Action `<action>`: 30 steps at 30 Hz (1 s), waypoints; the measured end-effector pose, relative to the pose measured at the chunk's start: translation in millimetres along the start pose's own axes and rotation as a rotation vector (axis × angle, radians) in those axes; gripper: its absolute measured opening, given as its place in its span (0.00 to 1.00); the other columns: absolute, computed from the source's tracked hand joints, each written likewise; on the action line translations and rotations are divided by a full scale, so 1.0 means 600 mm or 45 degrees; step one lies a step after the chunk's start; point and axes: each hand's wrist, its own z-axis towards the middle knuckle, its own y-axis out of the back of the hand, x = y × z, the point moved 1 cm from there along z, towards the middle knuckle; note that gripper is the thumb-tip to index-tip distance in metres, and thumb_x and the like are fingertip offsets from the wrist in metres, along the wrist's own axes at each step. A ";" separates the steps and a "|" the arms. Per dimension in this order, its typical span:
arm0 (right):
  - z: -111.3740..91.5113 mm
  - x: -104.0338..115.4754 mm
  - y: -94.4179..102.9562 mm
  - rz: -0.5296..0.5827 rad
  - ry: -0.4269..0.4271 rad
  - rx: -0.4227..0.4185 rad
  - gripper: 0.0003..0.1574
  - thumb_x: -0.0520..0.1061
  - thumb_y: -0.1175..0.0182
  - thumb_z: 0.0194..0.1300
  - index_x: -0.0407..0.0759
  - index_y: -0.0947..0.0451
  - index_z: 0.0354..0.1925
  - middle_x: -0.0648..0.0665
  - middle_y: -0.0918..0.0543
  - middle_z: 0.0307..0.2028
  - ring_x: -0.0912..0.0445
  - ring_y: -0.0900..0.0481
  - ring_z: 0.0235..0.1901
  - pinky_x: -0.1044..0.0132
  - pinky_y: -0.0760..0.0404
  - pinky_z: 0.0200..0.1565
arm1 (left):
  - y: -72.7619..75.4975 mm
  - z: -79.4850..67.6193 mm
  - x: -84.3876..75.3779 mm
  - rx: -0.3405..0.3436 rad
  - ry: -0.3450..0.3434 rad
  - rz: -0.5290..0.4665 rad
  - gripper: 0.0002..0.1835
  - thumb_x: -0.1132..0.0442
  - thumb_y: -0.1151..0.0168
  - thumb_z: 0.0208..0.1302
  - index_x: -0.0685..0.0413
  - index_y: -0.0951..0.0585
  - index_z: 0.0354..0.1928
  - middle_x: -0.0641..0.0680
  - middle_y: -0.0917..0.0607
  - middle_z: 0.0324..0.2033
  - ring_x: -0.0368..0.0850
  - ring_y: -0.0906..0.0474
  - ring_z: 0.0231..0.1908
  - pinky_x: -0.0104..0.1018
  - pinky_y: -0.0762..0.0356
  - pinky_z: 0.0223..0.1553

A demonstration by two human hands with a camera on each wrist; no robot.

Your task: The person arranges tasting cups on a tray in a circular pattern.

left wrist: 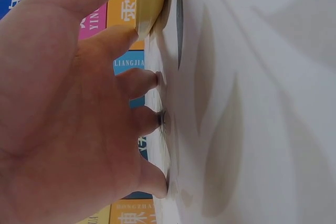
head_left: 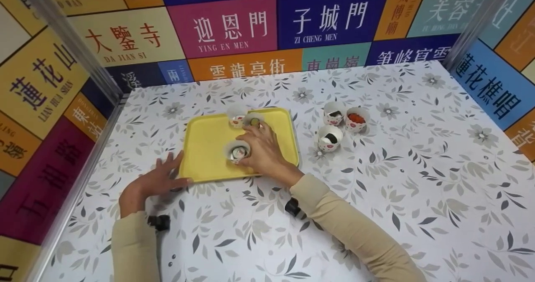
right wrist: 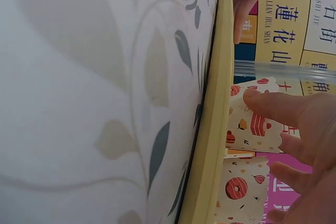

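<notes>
A yellow tray lies on the patterned tabletop, bearing three printed paper cups. My right hand reaches over the tray and grips the front paper cup, thumb on its near side and fingers on the far side. Inside that cup is a whitish round piece of food with a dark ring. Just behind, partly covered by the fingers, is a cup with a green filling; another cup stands beside it. At the tray's left front corner, my left hand touches the edge with fingers spread.
Right of the tray stand three more paper cups: one with orange-red bits, and two with white and black food, the back one and the front one. Panels with Chinese lettering wall the table's back and sides.
</notes>
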 end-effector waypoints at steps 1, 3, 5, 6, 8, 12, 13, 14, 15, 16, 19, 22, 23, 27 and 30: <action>0.000 -0.001 -0.001 -0.003 -0.002 0.006 0.37 0.49 0.21 0.49 0.45 0.19 0.58 0.42 0.30 0.72 0.36 0.48 0.76 0.41 0.48 0.75 | 0.000 0.000 0.001 0.001 0.002 -0.004 0.59 0.32 0.37 0.60 0.34 0.65 0.80 0.58 0.75 0.78 0.66 0.88 0.75 0.77 0.79 0.68; 0.000 -0.003 -0.001 -0.009 -0.005 0.016 0.38 0.49 0.20 0.48 0.44 0.19 0.58 0.42 0.31 0.72 0.36 0.49 0.77 0.41 0.50 0.76 | 0.000 0.001 0.001 0.004 0.007 -0.010 0.59 0.32 0.37 0.60 0.33 0.65 0.80 0.57 0.75 0.79 0.65 0.88 0.75 0.77 0.79 0.68; 0.001 -0.003 -0.001 -0.007 -0.007 0.017 0.40 0.49 0.20 0.48 0.42 0.20 0.59 0.41 0.31 0.73 0.35 0.50 0.77 0.40 0.51 0.76 | 0.001 0.001 0.000 0.002 -0.002 0.004 0.59 0.32 0.37 0.60 0.35 0.65 0.80 0.58 0.75 0.78 0.66 0.88 0.75 0.78 0.78 0.68; 0.002 -0.004 0.000 -0.005 -0.012 0.022 0.40 0.49 0.20 0.47 0.42 0.20 0.59 0.41 0.32 0.73 0.35 0.50 0.77 0.40 0.52 0.76 | 0.001 0.001 0.001 0.001 -0.002 0.009 0.59 0.32 0.37 0.60 0.35 0.65 0.80 0.58 0.75 0.79 0.66 0.87 0.75 0.78 0.78 0.68; 0.003 -0.004 0.000 -0.001 -0.018 0.031 0.42 0.49 0.20 0.47 0.41 0.21 0.60 0.41 0.33 0.73 0.35 0.50 0.77 0.39 0.53 0.77 | 0.001 0.001 0.001 -0.003 -0.001 0.022 0.59 0.32 0.37 0.60 0.35 0.66 0.80 0.58 0.74 0.79 0.67 0.87 0.75 0.78 0.77 0.68; 0.006 -0.007 -0.001 0.006 -0.036 0.048 0.44 0.49 0.20 0.47 0.40 0.22 0.62 0.41 0.34 0.74 0.35 0.50 0.77 0.39 0.54 0.77 | 0.000 0.001 0.001 -0.005 0.008 0.027 0.59 0.32 0.37 0.60 0.34 0.66 0.80 0.58 0.74 0.79 0.67 0.87 0.75 0.78 0.77 0.68; 0.006 -0.007 -0.001 0.010 -0.040 0.049 0.45 0.48 0.20 0.46 0.40 0.23 0.62 0.41 0.34 0.74 0.35 0.51 0.77 0.40 0.54 0.77 | 0.000 0.001 0.001 -0.003 0.011 0.022 0.60 0.32 0.36 0.60 0.34 0.66 0.80 0.58 0.74 0.79 0.67 0.87 0.75 0.79 0.77 0.67; 0.006 -0.008 -0.001 0.013 -0.044 0.050 0.45 0.48 0.20 0.46 0.40 0.23 0.62 0.41 0.34 0.74 0.35 0.51 0.77 0.40 0.54 0.77 | 0.000 0.002 0.001 -0.002 0.015 0.018 0.60 0.32 0.36 0.59 0.34 0.66 0.80 0.58 0.74 0.79 0.67 0.87 0.75 0.78 0.78 0.67; 0.006 -0.008 -0.001 0.016 -0.046 0.051 0.45 0.48 0.20 0.46 0.40 0.23 0.62 0.41 0.34 0.74 0.35 0.51 0.77 0.40 0.54 0.77 | 0.000 0.002 0.001 0.000 0.018 0.015 0.60 0.32 0.36 0.59 0.34 0.66 0.79 0.58 0.74 0.79 0.66 0.87 0.75 0.78 0.78 0.67; 0.006 -0.009 -0.001 0.018 -0.048 0.053 0.45 0.48 0.20 0.46 0.40 0.23 0.63 0.41 0.34 0.74 0.35 0.51 0.77 0.40 0.54 0.77 | 0.000 0.002 0.001 0.001 0.020 0.011 0.59 0.31 0.36 0.59 0.33 0.65 0.79 0.57 0.74 0.79 0.66 0.87 0.75 0.78 0.79 0.68; 0.005 -0.010 0.000 0.027 -0.051 0.059 0.46 0.49 0.20 0.47 0.40 0.24 0.63 0.41 0.35 0.74 0.36 0.51 0.77 0.40 0.54 0.77 | 0.000 0.002 0.000 0.001 0.019 0.002 0.59 0.32 0.36 0.59 0.33 0.65 0.79 0.57 0.75 0.79 0.66 0.87 0.75 0.78 0.79 0.68; 0.002 -0.011 0.002 0.054 -0.060 0.061 0.46 0.50 0.20 0.47 0.40 0.24 0.63 0.41 0.35 0.74 0.36 0.52 0.78 0.40 0.53 0.77 | 0.000 0.001 0.001 -0.003 0.019 -0.001 0.59 0.31 0.36 0.59 0.32 0.65 0.79 0.56 0.75 0.79 0.65 0.87 0.75 0.77 0.79 0.68; 0.001 -0.012 0.003 0.064 -0.063 0.059 0.46 0.50 0.20 0.48 0.40 0.24 0.63 0.41 0.35 0.74 0.36 0.52 0.78 0.40 0.52 0.77 | 0.000 0.001 0.002 -0.004 0.019 -0.001 0.59 0.31 0.36 0.59 0.32 0.65 0.79 0.56 0.75 0.79 0.65 0.87 0.75 0.77 0.79 0.68; -0.007 -0.017 0.012 0.119 -0.054 0.026 0.43 0.49 0.19 0.47 0.39 0.23 0.60 0.39 0.33 0.73 0.35 0.49 0.77 0.38 0.48 0.76 | 0.001 0.000 0.003 -0.005 0.016 -0.015 0.59 0.32 0.36 0.59 0.32 0.65 0.79 0.56 0.75 0.79 0.65 0.88 0.75 0.77 0.80 0.68; -0.013 -0.023 0.022 0.173 -0.052 0.000 0.44 0.50 0.19 0.47 0.39 0.23 0.61 0.38 0.32 0.72 0.34 0.48 0.76 0.38 0.48 0.76 | 0.000 0.000 0.003 -0.006 -0.002 -0.011 0.59 0.33 0.36 0.60 0.32 0.65 0.79 0.57 0.75 0.78 0.66 0.88 0.75 0.77 0.80 0.68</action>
